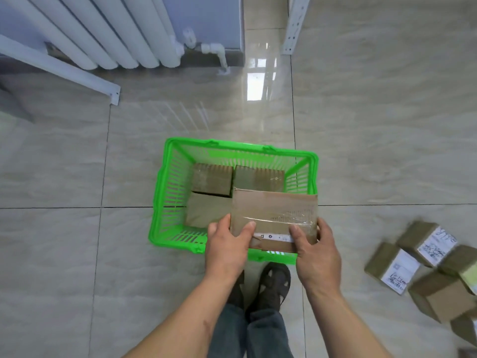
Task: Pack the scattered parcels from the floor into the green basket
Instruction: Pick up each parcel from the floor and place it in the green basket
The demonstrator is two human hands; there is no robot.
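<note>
Gripping one parcel [273,215] between both hands above the green basket [165,182].

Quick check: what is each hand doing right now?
Left hand: grips the near left edge of the taped parcel over the green basket.
Right hand: grips its near right edge.

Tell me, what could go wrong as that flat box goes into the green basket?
The flat parcel held by the left hand and right hand overhangs the green basket rim, so it might catch there. It may rest tilted on the three parcels inside. The pile of parcels lies near the feet: possible tripping.
</note>
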